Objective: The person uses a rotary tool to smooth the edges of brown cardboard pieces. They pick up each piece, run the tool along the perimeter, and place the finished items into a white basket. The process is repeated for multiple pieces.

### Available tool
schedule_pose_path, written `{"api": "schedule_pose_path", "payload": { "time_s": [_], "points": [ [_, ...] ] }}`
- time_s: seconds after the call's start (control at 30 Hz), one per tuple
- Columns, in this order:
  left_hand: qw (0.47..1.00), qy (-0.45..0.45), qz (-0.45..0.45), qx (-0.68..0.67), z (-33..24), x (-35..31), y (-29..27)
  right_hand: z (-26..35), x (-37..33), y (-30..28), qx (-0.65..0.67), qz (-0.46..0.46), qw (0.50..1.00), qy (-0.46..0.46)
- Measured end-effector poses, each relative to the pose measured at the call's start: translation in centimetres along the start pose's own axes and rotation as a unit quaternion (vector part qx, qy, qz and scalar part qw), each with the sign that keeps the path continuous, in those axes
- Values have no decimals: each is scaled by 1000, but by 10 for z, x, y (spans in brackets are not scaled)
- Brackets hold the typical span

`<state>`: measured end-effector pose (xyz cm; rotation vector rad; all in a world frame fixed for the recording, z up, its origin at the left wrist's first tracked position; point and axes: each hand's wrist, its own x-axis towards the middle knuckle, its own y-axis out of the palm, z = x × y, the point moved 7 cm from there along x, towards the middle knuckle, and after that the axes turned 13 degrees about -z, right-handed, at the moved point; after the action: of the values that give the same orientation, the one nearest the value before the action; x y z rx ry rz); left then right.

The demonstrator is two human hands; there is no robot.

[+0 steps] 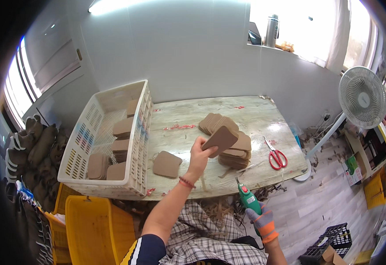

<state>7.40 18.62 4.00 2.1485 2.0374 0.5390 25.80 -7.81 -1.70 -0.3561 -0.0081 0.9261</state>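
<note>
The left hand [200, 155] pinches one brown pad [221, 140] above the tabletop [188, 108]; the gloved right hand [263, 221], fingers curled, grips one white-labelled green tool [251, 202] at the front edge. Two pad piles [235, 152] and one pair of scissors [277, 159] lie toward the right edge; a white crate [135, 165] at the left edge shows five.

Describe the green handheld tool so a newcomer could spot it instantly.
Start at the worn, pale table, then look below its near edge for the gloved right hand. That hand grips the green tool. A green body with a red spot near its narrow tip sets it apart from the red-handled scissors on the table.
</note>
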Motion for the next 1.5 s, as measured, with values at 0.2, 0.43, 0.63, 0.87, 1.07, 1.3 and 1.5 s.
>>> {"api": "schedule_pose_path", "payload": {
  "time_s": [0.2, 0.43, 0.63, 0.87, 1.07, 1.3, 1.5],
  "points": [
    [895, -162, -141, -391, 19, -60, -22, 54, 1, 22, 42, -40, 993, -102],
    [804, -215, -142, -537, 21, -68, -10, 64, -4, 44, 83, -8, 994, -68],
    [786, -225, -124, -562, 35, -70, -9, 72, -7, 48, 77, -3, 995, -62],
    [800, -234, -108, -543, 42, -80, -1, 71, -8, 47, 89, -18, 994, -58],
    [827, -252, -84, -495, 51, -98, 8, 90, -6, 45, 127, -13, 991, -34],
    [873, -238, -61, -422, 59, -109, 4, 94, -2, 35, 126, -15, 991, -38],
    [921, -191, -36, -338, 53, -101, -15, 90, -5, 25, 150, -11, 988, -24]
  ]
}}
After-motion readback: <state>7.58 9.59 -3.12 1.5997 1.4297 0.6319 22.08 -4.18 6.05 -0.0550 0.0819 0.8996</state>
